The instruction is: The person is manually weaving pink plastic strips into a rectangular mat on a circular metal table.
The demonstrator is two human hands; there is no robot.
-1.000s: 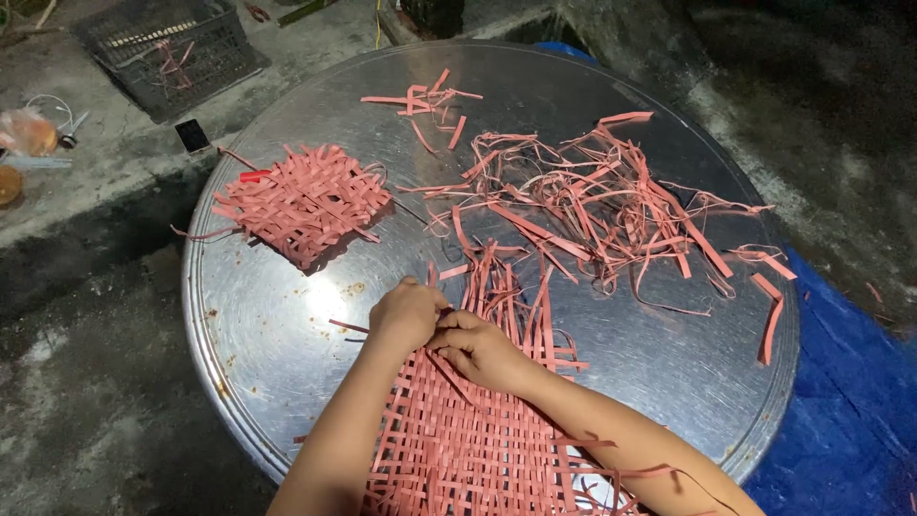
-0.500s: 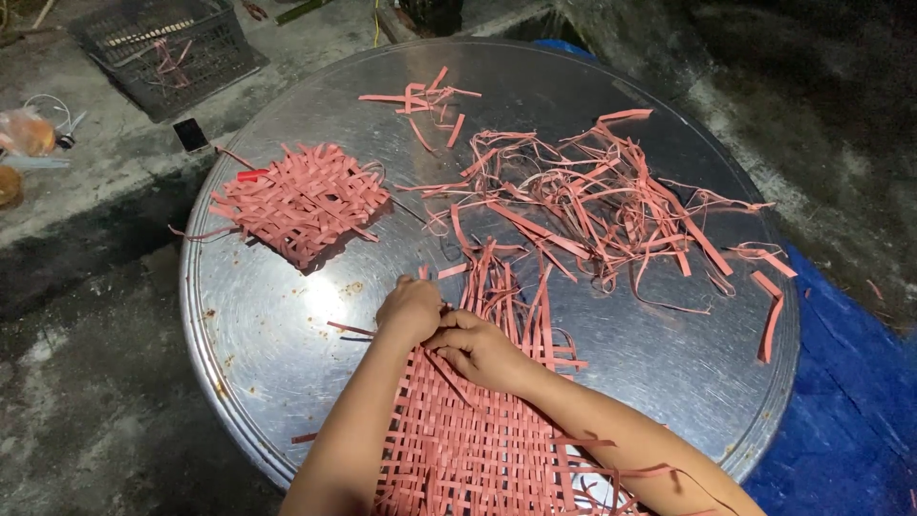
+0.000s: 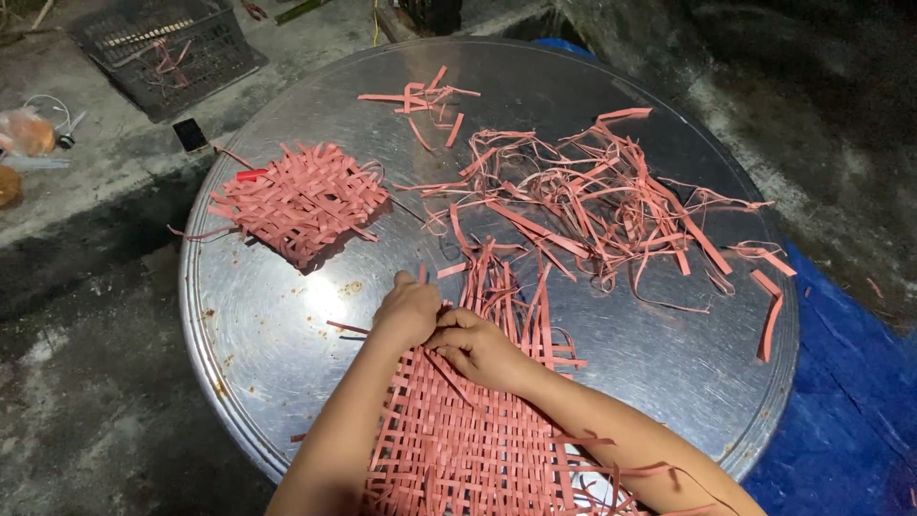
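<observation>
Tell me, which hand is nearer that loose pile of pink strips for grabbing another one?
Probably the right hand: the loose strips lie up on its side of the tray, while the left hand sits farther over on the woven mat.

Harsh light pours straight down from near the camera; the steel tray (image 3: pixel 287 325) throws back a soft glare beside the left hand (image 3: pixel 409 311); the strips (image 3: pixel 592 191) cast thin, crisp shadows; the ground (image 3: pixel 86 382) around falls off dim, corners near black; focus holds sharp, no blur.
</observation>
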